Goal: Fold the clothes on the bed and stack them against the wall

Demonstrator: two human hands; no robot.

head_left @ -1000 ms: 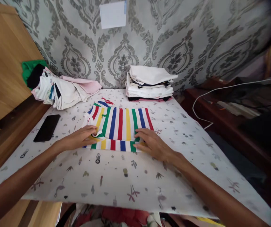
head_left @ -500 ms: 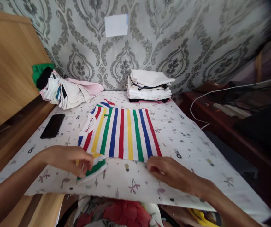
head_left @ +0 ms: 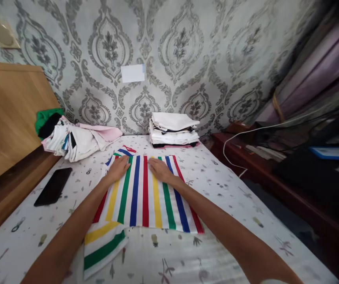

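A short-sleeved shirt (head_left: 138, 197) with red, yellow, green and blue stripes on white lies spread flat, its neck to the left and hem to the right. One sleeve (head_left: 105, 246) points toward me. My left hand (head_left: 118, 169) rests on the cloth near the far edge, by the collar end, its fingers stretched out. Beside it, my right hand (head_left: 162, 171) lies on the shirt near the middle of that far edge, fingers extended to the left. Both hands touch the fabric from above. The collar is partly hidden behind my left arm.
A stack of folded clothes (head_left: 173, 132) stands against the patterned wall. At the back left lies a heap of clothes (head_left: 82, 140), with a black phone (head_left: 53, 187) nearer me. On the right, a white cable (head_left: 227, 148) hangs over a dark red wooden surface (head_left: 255, 167).
Both hands have moved from the shirt's near edge to its far edge. My left hand has let go of the near sleeve. The view has tilted up.
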